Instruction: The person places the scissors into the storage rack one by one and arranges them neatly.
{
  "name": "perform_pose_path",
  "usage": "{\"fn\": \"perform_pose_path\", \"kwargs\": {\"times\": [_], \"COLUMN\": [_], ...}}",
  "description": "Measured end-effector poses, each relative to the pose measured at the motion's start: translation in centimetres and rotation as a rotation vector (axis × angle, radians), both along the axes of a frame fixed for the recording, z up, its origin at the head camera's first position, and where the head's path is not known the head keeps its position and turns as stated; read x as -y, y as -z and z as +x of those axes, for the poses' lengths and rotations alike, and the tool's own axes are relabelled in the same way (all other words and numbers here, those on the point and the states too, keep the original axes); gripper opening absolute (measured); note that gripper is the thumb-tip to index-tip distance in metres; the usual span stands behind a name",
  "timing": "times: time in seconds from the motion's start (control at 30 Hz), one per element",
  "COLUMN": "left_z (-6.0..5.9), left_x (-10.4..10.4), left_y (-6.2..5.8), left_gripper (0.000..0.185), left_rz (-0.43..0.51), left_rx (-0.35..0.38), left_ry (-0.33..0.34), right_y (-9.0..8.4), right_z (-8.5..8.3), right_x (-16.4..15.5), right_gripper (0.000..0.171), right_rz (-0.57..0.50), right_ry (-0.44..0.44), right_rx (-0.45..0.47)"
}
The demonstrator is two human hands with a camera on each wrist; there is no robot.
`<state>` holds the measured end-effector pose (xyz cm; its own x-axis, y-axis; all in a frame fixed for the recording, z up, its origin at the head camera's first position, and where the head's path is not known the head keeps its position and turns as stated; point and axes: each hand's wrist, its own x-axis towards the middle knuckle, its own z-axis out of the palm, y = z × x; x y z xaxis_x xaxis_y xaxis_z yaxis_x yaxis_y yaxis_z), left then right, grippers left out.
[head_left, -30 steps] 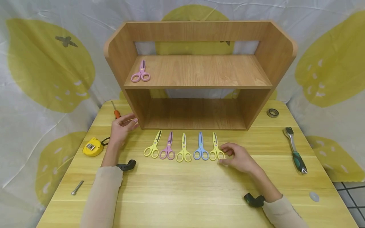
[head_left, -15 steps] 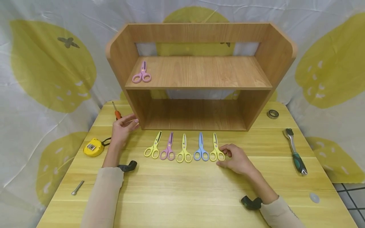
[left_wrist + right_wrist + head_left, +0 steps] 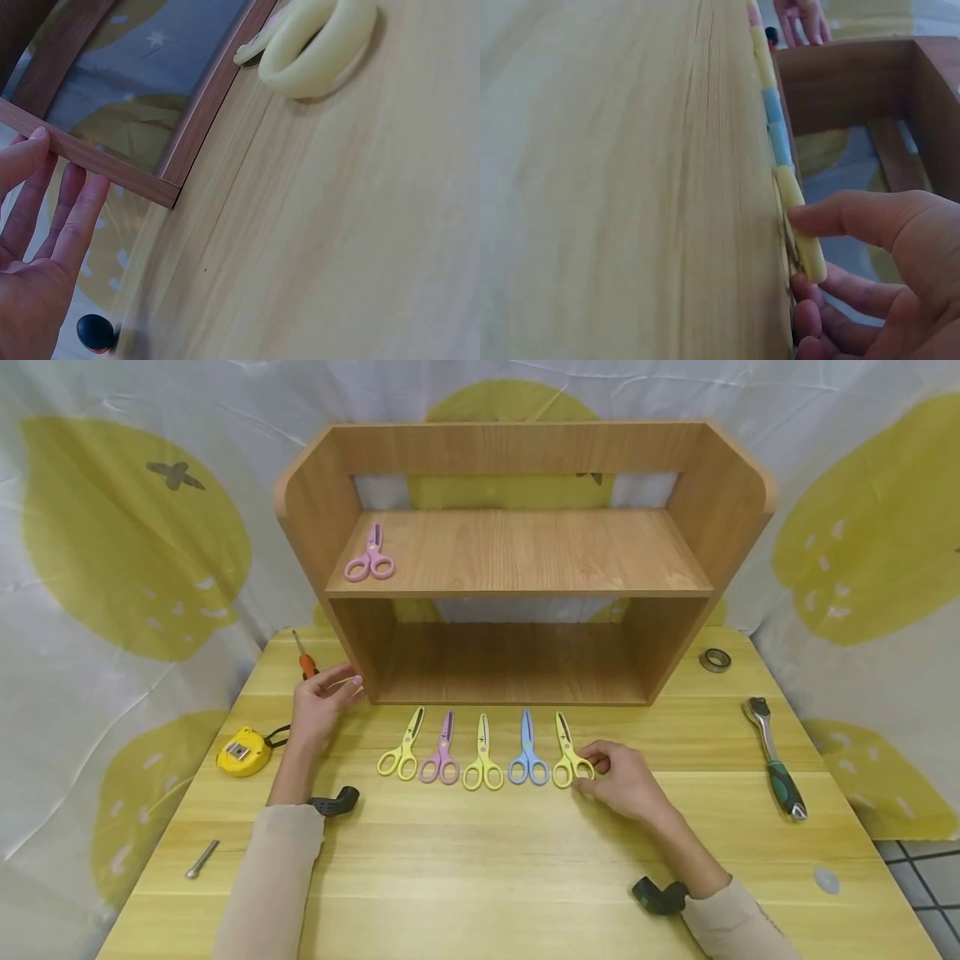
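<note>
A: Item, yellow scissors (image 3: 569, 761), lower centre of frame, last in the row of five on the table (image 3: 480, 860). Status?

B: I am closing my right hand (image 3: 622, 778) on its handle loops, thumb above, fingers (image 3: 832, 289) below. I am pinching firmly, lifting flat, clearing the blue scissors (image 3: 528, 758).

A: Left hand (image 3: 322, 697)?

B: Spread, steadying the shelf (image 3: 517, 556) corner.

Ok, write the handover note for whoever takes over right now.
Right hand: pinching the handle of the rightmost yellow scissors, flat on the table.
Left hand: open, fingers against the shelf unit at its lower left corner.
Done: one pink scissors lies on the upper shelf.
Left: five scissors in the row before the shelf unit, likely bound for it too.
</note>
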<state>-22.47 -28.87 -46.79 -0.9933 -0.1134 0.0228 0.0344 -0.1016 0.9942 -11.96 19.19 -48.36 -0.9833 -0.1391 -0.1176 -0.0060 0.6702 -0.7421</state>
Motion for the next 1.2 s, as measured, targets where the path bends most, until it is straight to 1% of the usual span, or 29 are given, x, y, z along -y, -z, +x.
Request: {"fn": "perform_pose_path", "kwargs": {"times": [0.2,0.33,0.43,0.63,0.8,0.97,1.2], "left_z": [0.3,0.5,0.5,0.5,0.7,0.7,0.8], "left_x": [-0.3,-0.3,-0.3,-0.5,-0.6,-0.6,-0.7], "left_y": [-0.8,-0.9,-0.9,-1.1,-1.3,-1.4,-1.4], "left_gripper": [0.040,0.041,0.044,0.043,0.043,0.044,0.044], "left_rz": [-0.002,-0.005,-0.001,0.007,-0.008,-0.002,0.013], "left_rx": [0.010,0.017,0.008,0.001,0.016,0.020,0.020], "left_ry": [-0.006,-0.003,0.009,0.008,-0.001,-0.003,-0.013], "right_y": [-0.2,-0.3,-0.5,-1.2,-2.1,-3.7,-7.4], "right_z": [0.0,0.0,0.0,0.1,0.3,0.7,1.2], "right_x": [-0.2,-0.4,-0.4,-0.4,-0.5,-0.3,0.3], "right_gripper": [0.037,0.038,0.039,0.038,0.036,0.037,0.040], "right_rz": [-0.060,-0.111,-0.137,-0.166,-0.211,-0.253,-0.311], "right_ry": [0.004,0.003,0.008,0.029,0.016,0.003,-0.027], "right_rx": [-0.002,0.024,0.028,-0.001,-0.027,-0.044,-0.093]}}
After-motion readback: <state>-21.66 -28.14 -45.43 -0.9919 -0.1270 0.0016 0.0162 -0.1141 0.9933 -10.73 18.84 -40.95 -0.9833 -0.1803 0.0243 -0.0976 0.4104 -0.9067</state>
